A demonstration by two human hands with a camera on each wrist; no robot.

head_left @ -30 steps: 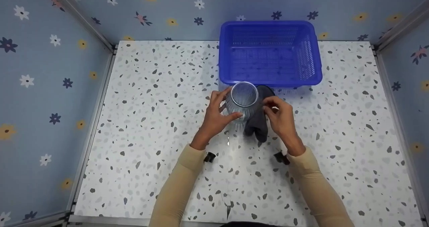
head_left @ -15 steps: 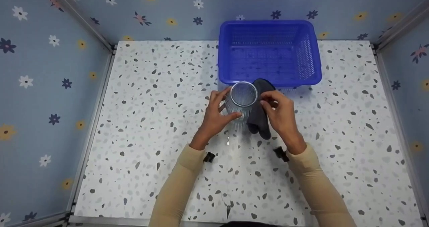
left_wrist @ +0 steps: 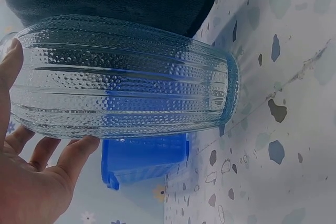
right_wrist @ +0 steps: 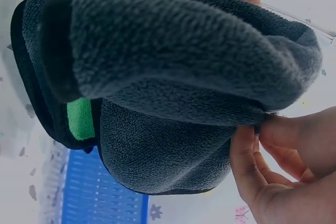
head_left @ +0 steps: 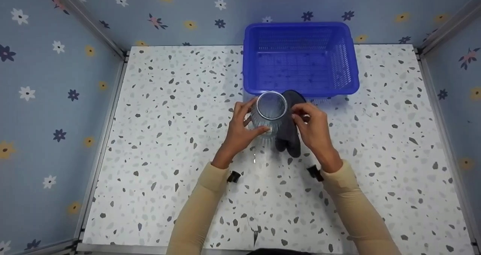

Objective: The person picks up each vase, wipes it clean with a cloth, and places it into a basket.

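A clear ribbed glass vase (left_wrist: 131, 82) with a bumpy texture stands upright on the table, its round mouth facing up in the head view. My left hand (head_left: 241, 129) grips it from the left, thumb at the front and fingers round the far side. Along the vase's right side hangs a dark grey cloth (head_left: 288, 131), fuzzy with a black edge and a small green patch. My right hand (head_left: 312, 123) pinches the cloth between thumb and fingers, as the right wrist view shows closely. Part of the vase is hidden behind the cloth there.
A blue plastic basket (head_left: 300, 96) with perforated sides stands at the back of the speckled table (head_left: 169, 134), just beyond the vase and cloth. Flower-patterned panels (head_left: 45, 108) enclose the table at the left, back and right.
The right hand has shifted slightly left and up with the cloth against the vase, and the cloth's folds hang differently. The left hand keeps its grip on the vase.
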